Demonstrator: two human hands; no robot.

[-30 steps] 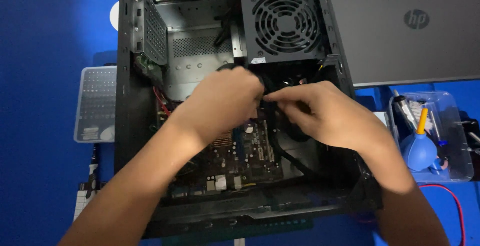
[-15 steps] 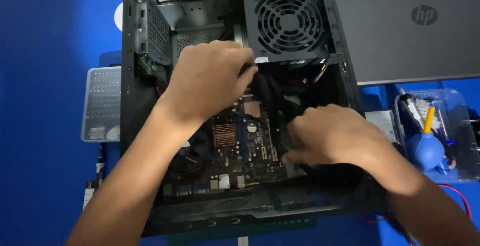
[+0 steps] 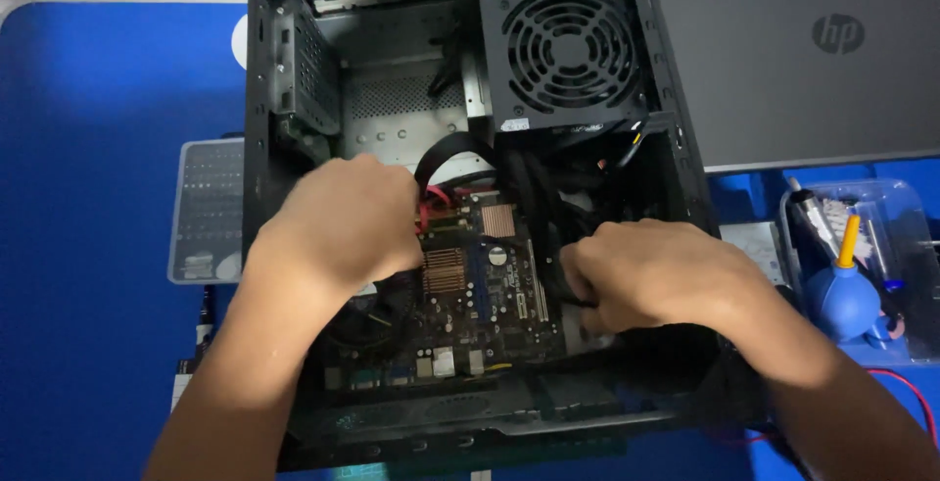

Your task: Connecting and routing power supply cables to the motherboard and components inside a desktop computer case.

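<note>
Since half a second ago the left hand [image 3: 338,221] has dropped from high in the open computer case [image 3: 262,99] toward the left part of the motherboard [image 3: 480,285], and it now sits over the spot where a flat black cable [image 3: 446,153] and a red cable [image 3: 431,209] loop down. The right hand [image 3: 651,275] has shifted only a little; it stays at the right edge of the board.

The right fingers are curled shut around a bundle of black cables [image 3: 534,197] that runs up from the fingertips toward the power supply [image 3: 568,45] with its round fan grille. The left fingers are bent under and hidden by the back of the hand, so I cannot tell whether they grip the flat cable or merely press beside it; that hand is also blurred by motion.

A copper heatsink [image 3: 444,270] shows just right of the left fingers. Beyond the right wrist a clear plastic box [image 3: 911,236] holds a blue dust blower [image 3: 844,297]; its right side is cut off. A grey laptop [image 3: 783,79] lies above it, and a grey screw tray [image 3: 206,212] peeks out left of the case, half covered.
</note>
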